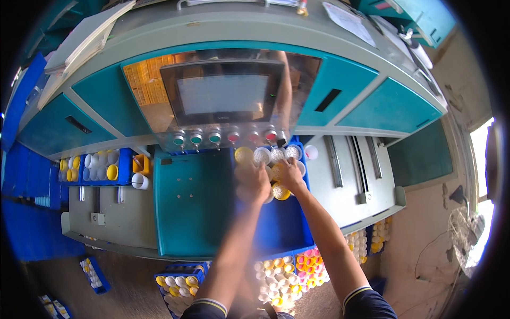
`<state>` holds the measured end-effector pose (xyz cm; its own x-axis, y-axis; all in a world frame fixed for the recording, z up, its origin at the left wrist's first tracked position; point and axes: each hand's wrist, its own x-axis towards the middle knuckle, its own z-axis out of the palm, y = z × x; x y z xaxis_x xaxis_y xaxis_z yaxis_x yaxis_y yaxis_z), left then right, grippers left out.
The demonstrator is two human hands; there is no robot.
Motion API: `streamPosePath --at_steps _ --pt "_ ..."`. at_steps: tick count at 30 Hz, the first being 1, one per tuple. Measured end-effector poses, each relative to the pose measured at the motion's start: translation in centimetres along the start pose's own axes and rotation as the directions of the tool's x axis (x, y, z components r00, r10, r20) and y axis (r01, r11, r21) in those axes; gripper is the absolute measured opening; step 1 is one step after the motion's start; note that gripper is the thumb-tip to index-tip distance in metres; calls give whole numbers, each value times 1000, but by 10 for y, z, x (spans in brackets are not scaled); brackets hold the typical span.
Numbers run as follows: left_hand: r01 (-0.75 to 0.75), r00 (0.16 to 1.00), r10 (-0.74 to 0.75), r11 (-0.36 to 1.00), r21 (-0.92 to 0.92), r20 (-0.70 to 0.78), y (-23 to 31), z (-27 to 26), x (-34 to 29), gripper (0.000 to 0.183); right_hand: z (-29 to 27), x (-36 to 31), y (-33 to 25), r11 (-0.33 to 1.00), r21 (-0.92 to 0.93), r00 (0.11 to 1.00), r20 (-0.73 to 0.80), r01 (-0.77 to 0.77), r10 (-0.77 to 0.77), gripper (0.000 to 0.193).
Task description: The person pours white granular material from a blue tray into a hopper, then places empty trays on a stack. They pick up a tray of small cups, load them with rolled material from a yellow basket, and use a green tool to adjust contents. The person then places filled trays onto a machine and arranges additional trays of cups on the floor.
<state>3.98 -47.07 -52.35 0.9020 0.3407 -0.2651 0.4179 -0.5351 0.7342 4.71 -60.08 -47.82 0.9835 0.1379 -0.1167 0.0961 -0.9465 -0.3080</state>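
Both my hands reach into a blue tray (281, 226) of round cups, set below a control panel. My left hand (259, 183), partly blurred, has its fingers closed at the rim of a white cup (262, 154) holding pale granules. My right hand (291, 175) grips the edge of a yellow cup (277, 171) close beside it; the hand partly hides this cup. Another yellow cup (281, 191) with white granules sits just below my right hand. More white cups stand along the tray's far edge, and an outer yellow cup (244, 154) is at its left corner.
A teal platform (191, 223) adjoins the tray on the left. Ahead are a screen (223, 93) and several round buttons (214, 137). Metal surfaces with rails (353, 165) flank both sides. Blue crates of cups (101, 166) stand at left; more cups (273, 276) are below.
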Motion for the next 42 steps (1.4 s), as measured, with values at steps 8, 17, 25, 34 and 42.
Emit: streamPosePath --at_steps 8,17,25,34,42 --pt "-296 948 314 925 237 -44 46 -83 -150 42 -90 -128 -27 969 114 920 -357 217 -164 32" --pt "-507 862 507 862 12 -12 45 -96 -431 50 -147 -420 14 931 359 940 -335 63 65 74" --pt "-266 869 256 963 -36 424 -57 20 -547 74 -52 -568 86 903 86 907 41 -420 418 67" --pt "-73 923 6 985 158 385 -193 120 -478 68 149 -505 142 937 132 944 114 -323 310 68" --pt "-34 950 -32 978 207 310 -323 201 -396 68 328 -434 174 966 83 955 196 -244 224 56"
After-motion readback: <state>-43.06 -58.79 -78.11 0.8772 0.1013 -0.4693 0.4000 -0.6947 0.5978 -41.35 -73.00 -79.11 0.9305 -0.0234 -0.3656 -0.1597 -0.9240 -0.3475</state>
